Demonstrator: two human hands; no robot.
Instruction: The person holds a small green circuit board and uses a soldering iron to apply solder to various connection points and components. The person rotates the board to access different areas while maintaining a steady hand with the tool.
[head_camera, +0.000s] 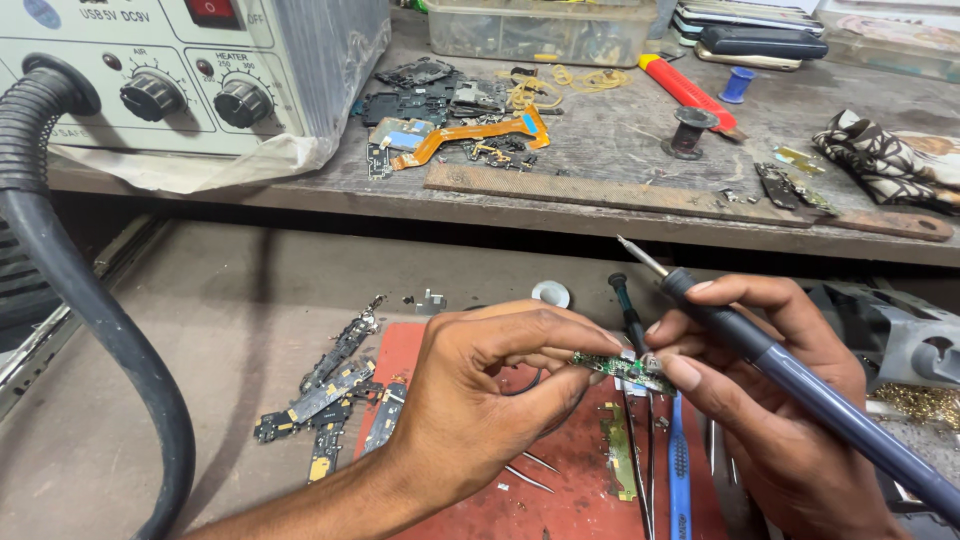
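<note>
My left hand (500, 390) pinches one end of a small green circuit board (618, 368) above a red work mat (480, 500). My right hand (770, 400) touches the board's other end with thumb and fingertips. That same hand carries a blue-grey soldering iron (800, 385) across its fingers, metal tip pointing up and left, away from the board. Another small green board (618, 450) lies on the mat below. Tweezers and a blue tool (680, 470) lie between my hands.
Several dark flex strips and boards (330, 395) lie left of the mat. A hot-air station (170, 70) with a thick black hose (80, 300) stands at the left. The upper shelf holds scrap parts, an orange flex cable (480, 135), a metal file (600, 192), a red-handled tool (685, 90) and a clear box (540, 30).
</note>
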